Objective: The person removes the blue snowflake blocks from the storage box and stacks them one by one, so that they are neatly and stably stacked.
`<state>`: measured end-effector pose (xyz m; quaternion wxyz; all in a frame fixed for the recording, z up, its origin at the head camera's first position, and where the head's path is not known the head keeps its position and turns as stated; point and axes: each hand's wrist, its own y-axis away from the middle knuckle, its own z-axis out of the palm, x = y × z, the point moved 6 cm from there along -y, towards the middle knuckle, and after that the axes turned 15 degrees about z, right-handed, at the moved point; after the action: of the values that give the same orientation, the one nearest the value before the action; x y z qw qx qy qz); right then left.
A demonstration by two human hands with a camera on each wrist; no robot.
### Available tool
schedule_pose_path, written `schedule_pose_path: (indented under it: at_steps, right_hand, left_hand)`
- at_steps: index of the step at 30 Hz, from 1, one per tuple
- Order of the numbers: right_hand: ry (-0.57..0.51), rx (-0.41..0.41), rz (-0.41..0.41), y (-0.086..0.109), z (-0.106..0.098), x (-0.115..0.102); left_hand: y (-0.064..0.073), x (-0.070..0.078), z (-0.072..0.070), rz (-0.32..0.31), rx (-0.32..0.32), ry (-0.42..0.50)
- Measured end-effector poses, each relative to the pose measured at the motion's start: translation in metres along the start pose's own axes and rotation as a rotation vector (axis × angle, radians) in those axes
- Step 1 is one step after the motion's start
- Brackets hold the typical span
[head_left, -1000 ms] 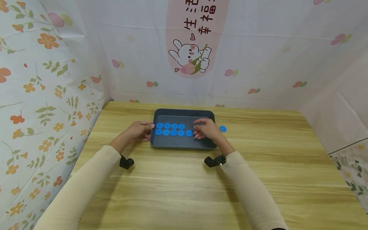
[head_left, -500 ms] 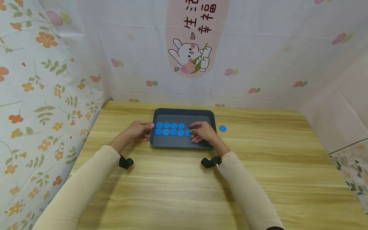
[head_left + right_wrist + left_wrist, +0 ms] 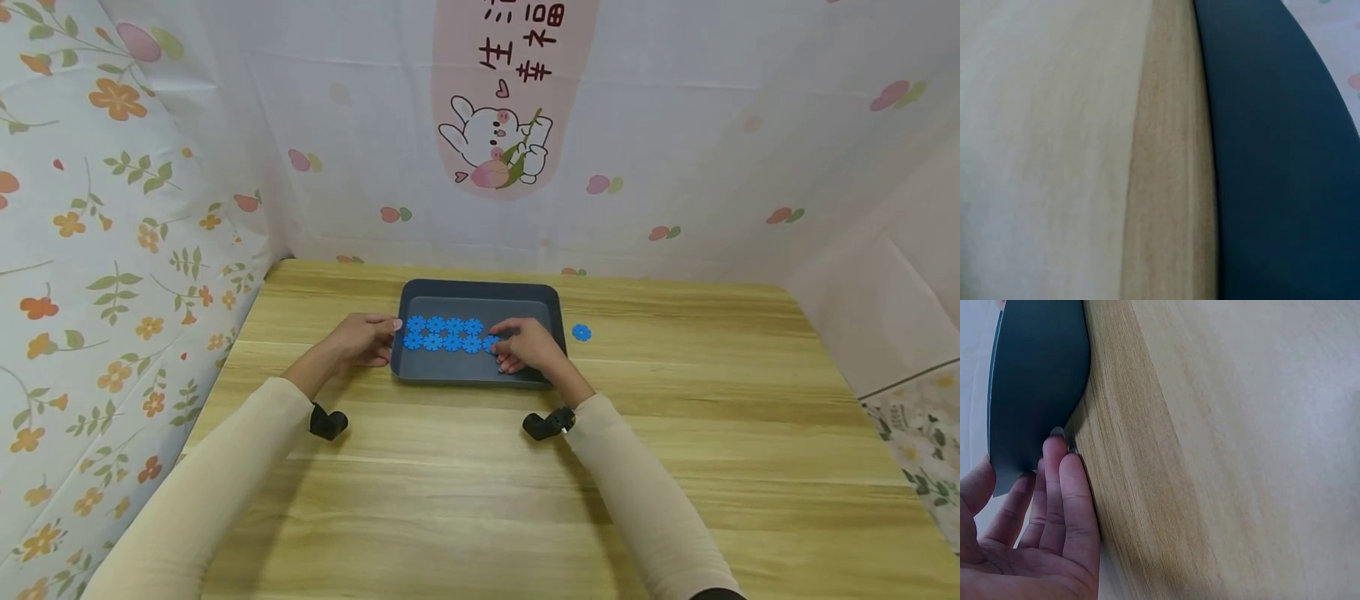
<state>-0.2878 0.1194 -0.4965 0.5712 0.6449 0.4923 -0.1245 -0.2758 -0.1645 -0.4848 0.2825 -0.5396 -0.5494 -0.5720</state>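
A dark grey tray holds several blue notched snowflake discs in two rows. My left hand grips its left end, thumb at the rim and fingers against the outer wall, as the left wrist view shows with the hand and the tray's wall. Over the right part of the tray, my right hand has thumb and forefinger around the last snowflake disc of the front row, partly covering it. In the right wrist view only the tray's outer wall and the table show, no hand.
One more blue snowflake disc lies on the wooden table, right of the tray. A printed cloth hangs behind the table, and a flowered cloth hangs at the left.
My right hand has moved slightly left and its fingertips have come onto the last snowflake disc of the front row. The left hand stays at the tray's end.
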Motion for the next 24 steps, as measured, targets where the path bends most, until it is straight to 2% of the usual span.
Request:
schedule_pose_path:
  at_steps: [15, 24]
  right_hand:
    - [0.048, 0.014, -0.026, 0.0029, -0.0022, -0.0022]
    - [0.060, -0.016, -0.037, 0.0033, -0.0037, -0.0034]
  left_hand:
    - [0.0009, 0.0022, 0.0032, 0.002, 0.010, -0.013]
    - [0.0013, 0.0014, 0.0021, 0.007, 0.011, -0.026]
